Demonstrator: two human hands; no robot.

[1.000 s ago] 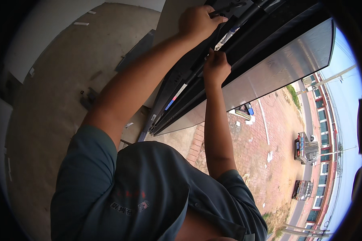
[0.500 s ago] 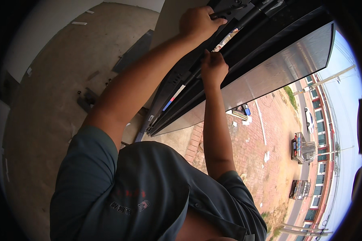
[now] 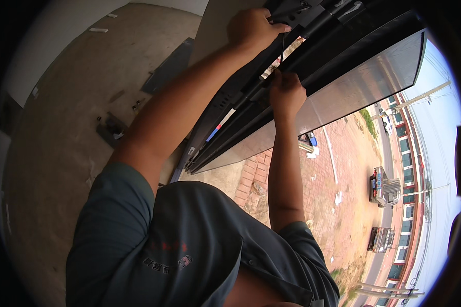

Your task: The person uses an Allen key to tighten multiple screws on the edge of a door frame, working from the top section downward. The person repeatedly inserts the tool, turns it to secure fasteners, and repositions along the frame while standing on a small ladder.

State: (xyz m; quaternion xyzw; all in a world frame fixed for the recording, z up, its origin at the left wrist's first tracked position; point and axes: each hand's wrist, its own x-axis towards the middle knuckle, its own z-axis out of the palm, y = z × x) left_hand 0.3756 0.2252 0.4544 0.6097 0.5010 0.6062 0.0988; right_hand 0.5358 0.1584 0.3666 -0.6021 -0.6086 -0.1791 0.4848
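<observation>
Left hand (image 3: 256, 28) grips the black window frame (image 3: 251, 110), right hand (image 3: 287, 94) pinches its seal strip (image 3: 282, 48); a slip could likely tear the strip loose.

Tight up at 12 o'clock: black window frame (image 3: 241, 123) and glass pane (image 3: 353, 87) hemming both hands. Open air toward 3 o'clock.

The bare concrete floor (image 3: 61, 169) spreads below on the left; a flat dark grey panel (image 3: 169, 66) lies on it near the wall, a small dark tool or bracket (image 3: 110, 133) lies closer in, and a few tiny bits (image 3: 136, 106) sit between them. Pale scraps (image 3: 98, 29) rest by the white wall (image 3: 61, 46).
</observation>
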